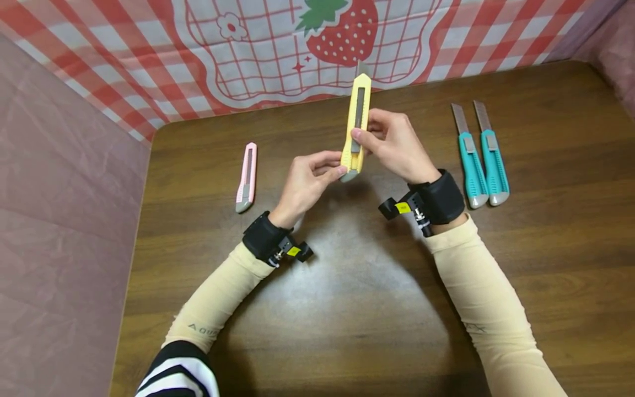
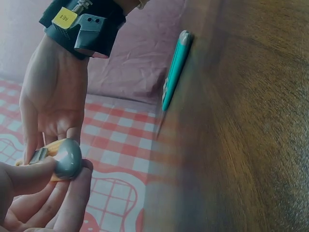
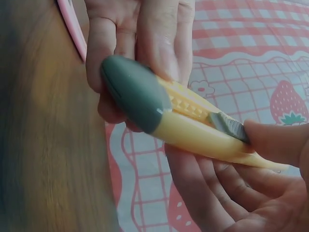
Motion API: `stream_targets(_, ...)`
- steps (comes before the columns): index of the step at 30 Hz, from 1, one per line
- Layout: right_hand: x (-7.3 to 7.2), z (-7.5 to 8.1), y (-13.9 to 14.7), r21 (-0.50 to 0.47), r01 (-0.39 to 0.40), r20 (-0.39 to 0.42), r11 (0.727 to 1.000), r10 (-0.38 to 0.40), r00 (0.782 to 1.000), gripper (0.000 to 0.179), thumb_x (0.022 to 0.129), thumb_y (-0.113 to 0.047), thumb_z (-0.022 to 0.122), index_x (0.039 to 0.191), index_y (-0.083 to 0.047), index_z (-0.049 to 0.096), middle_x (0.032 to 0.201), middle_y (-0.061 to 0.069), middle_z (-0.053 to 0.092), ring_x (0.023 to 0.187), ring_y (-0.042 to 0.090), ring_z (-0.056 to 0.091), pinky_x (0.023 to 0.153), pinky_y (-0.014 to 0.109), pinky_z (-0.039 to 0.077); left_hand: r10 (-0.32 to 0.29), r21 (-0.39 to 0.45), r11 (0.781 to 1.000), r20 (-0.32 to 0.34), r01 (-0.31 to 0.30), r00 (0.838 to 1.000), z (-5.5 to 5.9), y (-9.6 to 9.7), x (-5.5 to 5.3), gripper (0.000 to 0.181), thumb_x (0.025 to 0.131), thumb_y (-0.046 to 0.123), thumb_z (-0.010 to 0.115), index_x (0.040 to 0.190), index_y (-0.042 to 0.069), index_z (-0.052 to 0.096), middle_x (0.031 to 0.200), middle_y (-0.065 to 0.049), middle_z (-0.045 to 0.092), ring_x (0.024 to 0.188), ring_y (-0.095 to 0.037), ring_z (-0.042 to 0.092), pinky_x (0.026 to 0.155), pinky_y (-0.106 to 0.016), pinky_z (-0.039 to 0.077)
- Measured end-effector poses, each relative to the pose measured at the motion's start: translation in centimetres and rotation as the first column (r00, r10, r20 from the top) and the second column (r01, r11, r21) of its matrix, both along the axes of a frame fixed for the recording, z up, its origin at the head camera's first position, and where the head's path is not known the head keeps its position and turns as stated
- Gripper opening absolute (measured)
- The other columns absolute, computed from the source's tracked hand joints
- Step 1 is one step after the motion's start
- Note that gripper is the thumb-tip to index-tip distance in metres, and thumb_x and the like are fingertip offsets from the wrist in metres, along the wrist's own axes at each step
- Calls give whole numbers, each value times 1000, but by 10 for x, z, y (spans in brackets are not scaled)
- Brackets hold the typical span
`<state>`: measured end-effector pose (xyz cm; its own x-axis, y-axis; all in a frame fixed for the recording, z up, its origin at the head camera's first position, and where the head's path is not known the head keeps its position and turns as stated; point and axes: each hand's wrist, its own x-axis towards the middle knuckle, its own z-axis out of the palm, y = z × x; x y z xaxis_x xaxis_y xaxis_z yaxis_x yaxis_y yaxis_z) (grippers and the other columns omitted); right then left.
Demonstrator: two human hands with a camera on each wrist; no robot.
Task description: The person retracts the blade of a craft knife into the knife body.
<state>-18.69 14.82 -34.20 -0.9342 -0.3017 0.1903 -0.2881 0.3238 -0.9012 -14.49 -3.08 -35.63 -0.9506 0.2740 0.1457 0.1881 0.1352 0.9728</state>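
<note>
Both hands hold a yellow utility knife (image 1: 358, 113) raised above the table, its short blade tip pointing away. My left hand (image 1: 307, 182) pinches the grey-capped lower end between thumb and fingers. Higher up, my right hand (image 1: 397, 140) grips the body, and its thumb lies by the grey slider (image 3: 228, 126). That grey end cap (image 3: 135, 92) faces the right wrist camera. In the left wrist view the cap (image 2: 68, 159) hides most of the knife body. Left of the hands lies a pink utility knife (image 1: 247, 177), with no blade showing.
Two teal utility knives (image 1: 472, 165) lie side by side at the right, their long blades out and pointing away. Behind the wooden table (image 1: 347, 320) hangs a red-and-white checked cloth (image 1: 149, 66) with a strawberry print. A pinkish cloth (image 1: 59, 220) covers the left side.
</note>
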Motion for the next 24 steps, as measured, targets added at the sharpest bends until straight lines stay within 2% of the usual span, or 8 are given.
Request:
stream_targets(5, 0, 1, 1, 7, 3, -2, 1000, -3, 1000, 24, 91, -10, 59, 110, 5, 57, 92, 16, 62, 75, 19, 63, 58, 16, 55, -15, -22, 1000, 17, 15, 1000, 0, 2, -1, 27, 83, -6, 63, 109, -13, 60, 97, -28, 65, 86, -23, 64, 79, -32, 56)
stream_targets(11, 0, 1, 3, 20, 13, -14, 1000, -12, 1000, 25, 91, -13, 59, 111, 3, 59, 92, 13, 63, 75, 17, 63, 59, 18, 56, -2, -20, 1000, 7, 2, 1000, 2, 2, 0, 24, 82, -5, 65, 105, -12, 61, 94, -28, 65, 84, -23, 64, 78, -33, 57)
stream_targets(16, 0, -2, 5, 35, -6, -3, 999, 6, 1000, 23, 92, -18, 59, 102, 3, 63, 84, 12, 65, 66, 20, 62, 54, 21, 57, 9, -45, 999, 8, -8, 1000, 2, -1, 1, 23, 82, -5, 66, 104, -11, 62, 94, -27, 65, 84, -21, 64, 78, -33, 57)
stream_targets(20, -2, -4, 4, 29, -9, -22, 1000, 10, 1000, 22, 91, -18, 60, 95, 2, 65, 78, 11, 66, 62, 19, 62, 51, 22, 57, -3, -19, 1000, 7, 3, 1000, -3, 0, -2, 24, 82, -6, 65, 104, -13, 61, 94, -28, 65, 84, -24, 64, 76, -31, 57)
stream_targets(24, -2, -5, 3, 13, 21, -31, 1000, -21, 999, 20, 90, -18, 62, 93, 1, 65, 78, 10, 66, 62, 19, 62, 52, 22, 56, -8, 30, 1000, 15, 8, 1000, -20, 0, -10, 24, 82, -4, 66, 105, -10, 63, 93, -26, 66, 82, -21, 64, 74, -29, 57)
